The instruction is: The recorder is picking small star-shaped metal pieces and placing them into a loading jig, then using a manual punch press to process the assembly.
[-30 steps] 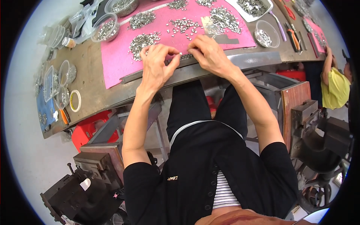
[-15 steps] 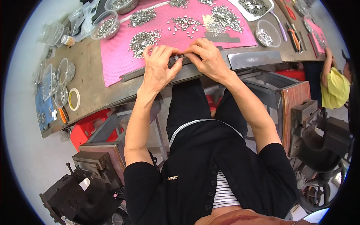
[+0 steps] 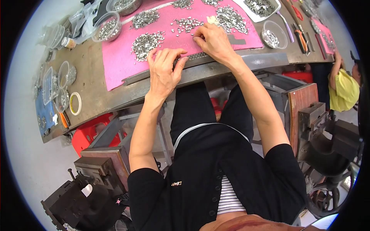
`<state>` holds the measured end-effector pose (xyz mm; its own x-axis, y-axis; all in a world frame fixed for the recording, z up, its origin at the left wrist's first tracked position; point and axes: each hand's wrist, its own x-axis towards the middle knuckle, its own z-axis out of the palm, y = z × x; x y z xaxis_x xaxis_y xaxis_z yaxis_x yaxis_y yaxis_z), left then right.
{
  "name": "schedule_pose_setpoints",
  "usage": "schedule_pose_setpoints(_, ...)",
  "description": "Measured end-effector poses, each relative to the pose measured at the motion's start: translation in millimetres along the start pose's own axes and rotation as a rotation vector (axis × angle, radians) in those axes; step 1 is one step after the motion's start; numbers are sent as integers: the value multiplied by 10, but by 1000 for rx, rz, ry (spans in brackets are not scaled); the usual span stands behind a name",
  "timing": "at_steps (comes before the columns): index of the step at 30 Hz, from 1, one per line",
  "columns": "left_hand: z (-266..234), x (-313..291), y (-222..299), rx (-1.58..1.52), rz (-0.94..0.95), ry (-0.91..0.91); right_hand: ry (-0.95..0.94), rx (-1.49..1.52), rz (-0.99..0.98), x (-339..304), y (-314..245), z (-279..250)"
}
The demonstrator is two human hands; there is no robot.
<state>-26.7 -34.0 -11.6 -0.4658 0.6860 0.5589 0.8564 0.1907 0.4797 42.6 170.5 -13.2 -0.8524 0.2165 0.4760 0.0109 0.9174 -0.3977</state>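
A dark metal strip [image 3: 198, 56] lies along the near edge of the pink mat [image 3: 115, 67], with a row of small pieces or teeth on it. My left hand [image 3: 165, 68] rests over its left part, thumb and index finger apart on either side of it. Beyond the strip, my right hand [image 3: 215, 43] is over the mat with bent fingers drawn together. Whatever its fingertips hold, if anything, is hidden. Just past them are scattered small silvery metal pieces [image 3: 187, 24]. A larger heap of such pieces [image 3: 147, 45] lies beyond my left hand.
Clear tubs of metal parts [image 3: 106, 26] stand at the far left, and another tub [image 3: 274, 34] at the right. Pliers [image 3: 301, 40] lie farther right. A tape roll [image 3: 75, 102] sits at the left. A person in yellow [image 3: 345, 90] is at the far right.
My right hand has left the strip and moved away from me over the mat, uncovering the strip's row. My left hand stays at the strip, its thumb and index finger slightly farther apart.
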Motion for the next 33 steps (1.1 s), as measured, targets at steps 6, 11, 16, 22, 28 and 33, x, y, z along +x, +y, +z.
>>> schedule_pose_setpoints(6,3,-21,-5,48,83,1,37,101,-79,-156,-161,-94)
schedule_pose_setpoints(11,11,-21,-15,53,75,8,34,246,-79,-354,-361,-81)
schedule_pose_setpoints(16,19,-25,-19,29,34,10,47,271,-67,-355,-343,-80)
schedule_pose_setpoints(22,114,27,95,145,-52,44,119,208,-17,-79,-78,-80)
schedule_pose_setpoints(28,131,45,90,161,-107,10,43,89,14,50,15,66)
schedule_pose_setpoints(33,100,336,-225,236,6,105,34,-86,45,67,-45,92)
